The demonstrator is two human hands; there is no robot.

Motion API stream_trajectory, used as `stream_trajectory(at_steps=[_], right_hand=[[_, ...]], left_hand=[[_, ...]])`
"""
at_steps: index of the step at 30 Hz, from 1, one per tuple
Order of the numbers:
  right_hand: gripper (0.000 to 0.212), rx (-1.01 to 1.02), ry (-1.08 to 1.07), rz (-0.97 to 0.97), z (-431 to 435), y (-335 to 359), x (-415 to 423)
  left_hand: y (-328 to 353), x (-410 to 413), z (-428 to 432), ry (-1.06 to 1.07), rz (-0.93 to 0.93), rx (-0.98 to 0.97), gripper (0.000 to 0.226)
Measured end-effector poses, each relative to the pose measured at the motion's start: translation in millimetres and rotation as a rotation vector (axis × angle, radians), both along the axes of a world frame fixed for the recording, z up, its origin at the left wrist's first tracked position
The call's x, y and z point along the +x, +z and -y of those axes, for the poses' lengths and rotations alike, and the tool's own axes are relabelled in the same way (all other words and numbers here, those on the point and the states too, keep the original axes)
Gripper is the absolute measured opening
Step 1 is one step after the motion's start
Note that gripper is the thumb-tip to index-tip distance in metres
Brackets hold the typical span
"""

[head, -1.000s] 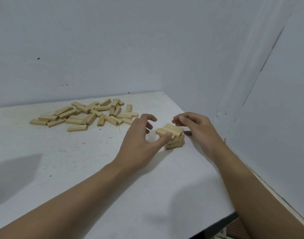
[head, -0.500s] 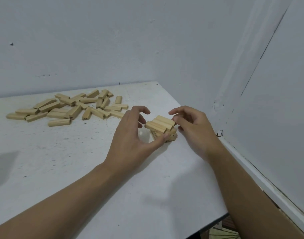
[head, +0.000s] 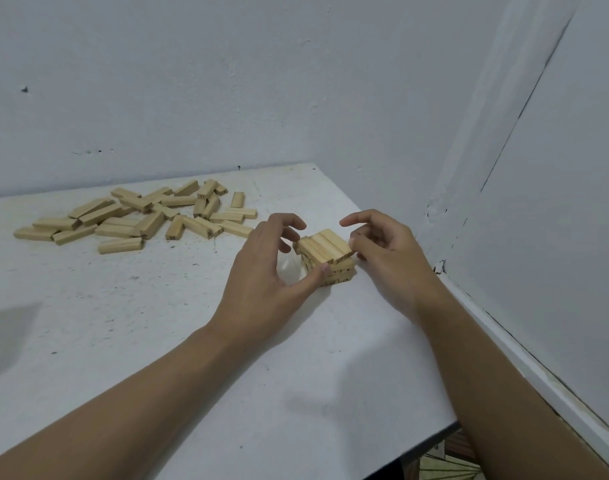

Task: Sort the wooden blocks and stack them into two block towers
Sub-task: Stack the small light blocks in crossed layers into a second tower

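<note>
A short block tower [head: 330,252] of about three crossed layers stands on the white table [head: 157,323], near its right edge. My left hand [head: 266,275] cups it from the left, with the thumb tip pressed on the front face and the curled fingers at the back left. My right hand [head: 386,252] closes in from the right; its thumb and curled fingers touch the top layer's right end. A loose pile of wooden blocks [head: 147,218] lies scattered at the far left of the table.
Grey walls [head: 555,202] close the corner behind and to the right of the table. The table's front edge [head: 417,441] runs just below my right forearm. A dark shadow [head: 9,341] falls on the left of the table.
Both hands have stayed around the tower and drawn in tighter. The top layer, which overhung to the left, now sits more squarely. The view shifted slightly.
</note>
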State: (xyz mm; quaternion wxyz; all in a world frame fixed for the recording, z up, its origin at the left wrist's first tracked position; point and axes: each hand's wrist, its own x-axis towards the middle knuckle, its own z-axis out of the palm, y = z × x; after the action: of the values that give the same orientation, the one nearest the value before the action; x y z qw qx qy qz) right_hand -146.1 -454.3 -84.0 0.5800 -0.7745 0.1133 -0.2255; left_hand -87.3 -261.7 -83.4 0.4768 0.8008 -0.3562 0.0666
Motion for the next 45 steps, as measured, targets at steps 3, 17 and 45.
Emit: stream_trajectory(at_steps=[3, 17, 45], right_hand=[[0.029, 0.001, 0.011, 0.006, -0.8, 2.0, -2.0], [0.080, -0.071, 0.308, -0.129, 19.7, 9.6, -22.0], [0.074, -0.035, 0.232, -0.123, 13.6, 6.2, -23.6]], left_hand=[[-0.2, 0.0, -0.3, -0.015, -0.014, -0.009, 0.051], [-2.9, 11.2, -0.3, -0.069, -0.171, 0.021, 0.084], [6.0, -0.4, -6.3, 0.007, -0.211, 0.175, 0.091]])
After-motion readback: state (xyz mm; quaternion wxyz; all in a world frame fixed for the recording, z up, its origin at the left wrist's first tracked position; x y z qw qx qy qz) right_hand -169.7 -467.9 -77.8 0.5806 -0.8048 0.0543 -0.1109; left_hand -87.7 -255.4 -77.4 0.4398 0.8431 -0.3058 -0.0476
